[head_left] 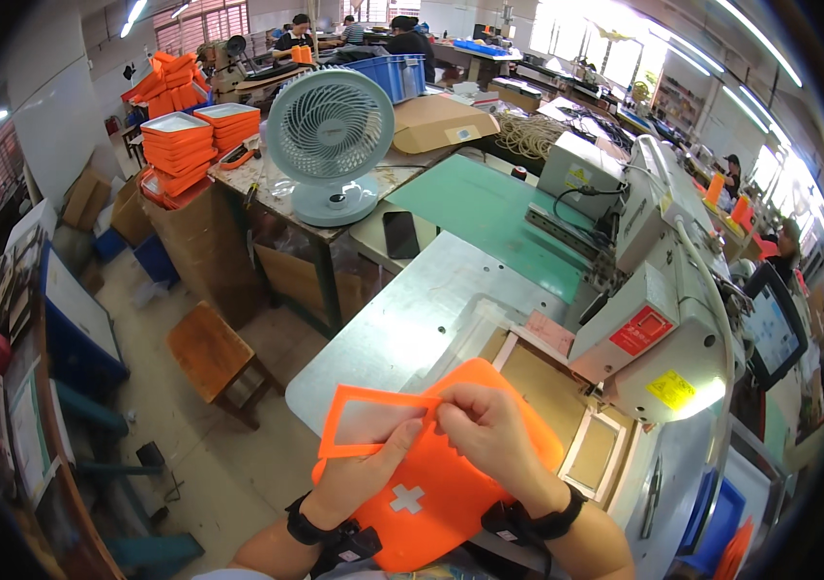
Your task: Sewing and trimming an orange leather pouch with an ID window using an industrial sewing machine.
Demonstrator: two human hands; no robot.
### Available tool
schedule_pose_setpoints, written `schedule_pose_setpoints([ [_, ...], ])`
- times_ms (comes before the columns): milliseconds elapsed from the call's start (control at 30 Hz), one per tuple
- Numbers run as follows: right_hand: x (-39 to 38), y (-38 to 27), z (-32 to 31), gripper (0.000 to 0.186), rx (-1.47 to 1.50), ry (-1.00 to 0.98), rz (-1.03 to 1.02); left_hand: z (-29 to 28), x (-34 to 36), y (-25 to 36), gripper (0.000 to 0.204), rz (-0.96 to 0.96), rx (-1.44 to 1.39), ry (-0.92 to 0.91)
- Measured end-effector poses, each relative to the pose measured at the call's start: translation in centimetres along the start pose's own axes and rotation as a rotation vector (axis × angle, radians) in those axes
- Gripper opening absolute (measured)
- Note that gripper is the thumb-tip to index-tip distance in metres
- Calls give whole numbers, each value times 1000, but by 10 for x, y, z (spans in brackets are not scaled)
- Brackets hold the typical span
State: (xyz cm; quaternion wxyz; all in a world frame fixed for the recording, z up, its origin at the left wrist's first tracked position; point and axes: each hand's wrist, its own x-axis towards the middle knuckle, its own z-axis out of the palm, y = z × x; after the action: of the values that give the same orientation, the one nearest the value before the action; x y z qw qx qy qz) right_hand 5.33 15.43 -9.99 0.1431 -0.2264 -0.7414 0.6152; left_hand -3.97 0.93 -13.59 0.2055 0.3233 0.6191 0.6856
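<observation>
Between both hands is a clear plastic window panel with an orange border [349,430], held up at a slant. My left hand [373,474] grips its lower edge, thumb on the front. The fingers of my right hand [485,430] are pinched at the panel's right corner. Beneath the hands lies a bright orange fabric piece with rounded corners [431,517], bearing a white cross [406,499]. It rests across the near edge of the metal worktable [393,319]. The hands cover part of it.
A sewing machine [663,290] with a screen [775,324] stands at right, beside a framed template [596,449]. Tweezers [654,498] lie near it. Further back are a phone [399,235], a fan [332,130] and stacked orange pieces [175,155]. A wooden stool [209,350] stands left.
</observation>
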Motion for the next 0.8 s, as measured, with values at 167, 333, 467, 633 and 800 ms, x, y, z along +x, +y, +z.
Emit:
schedule_pose_setpoints([
  [167,-1,7,-5,15,-41,9,-25,-5,2,9,29,-350,-123,-79],
  [333,-3,2,1,15,-48,113,-109,0,0,2,33,-242,-114,-14],
  [467,-4,-7,5,15,-226,151,-212,4,-2,6,30,-157,-58,36],
  [633,-3,-15,0,9,-353,131,-268,1,1,-2,24,145,168,-11],
  [800,-12,-12,-6,6,-362,-25,-378,4,1,3,23,-169,-119,10],
])
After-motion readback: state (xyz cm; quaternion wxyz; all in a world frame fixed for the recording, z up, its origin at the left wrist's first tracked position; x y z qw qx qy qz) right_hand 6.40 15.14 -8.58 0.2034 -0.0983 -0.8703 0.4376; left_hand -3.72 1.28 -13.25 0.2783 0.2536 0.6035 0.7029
